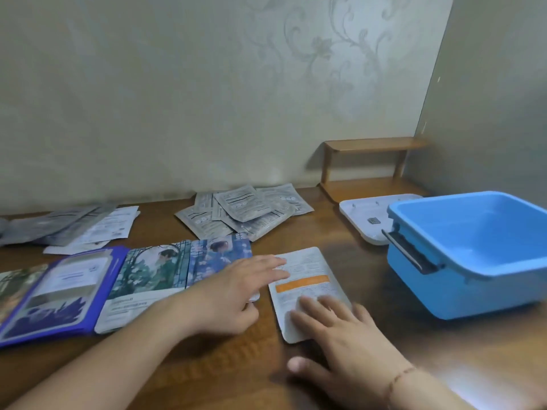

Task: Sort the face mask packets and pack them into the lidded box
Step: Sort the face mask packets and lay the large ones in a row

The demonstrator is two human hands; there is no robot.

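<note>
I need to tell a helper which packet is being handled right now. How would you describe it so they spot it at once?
Start from the open blue box on the right of the wooden table. Just left of it a single white packet lies flat, with the right hand on its near end and the left hand at its left edge. It alone bears an orange band; the others are grey or picture-printed.

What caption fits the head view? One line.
Both hands rest on an orange-striped packet beside the open blue box.
</note>
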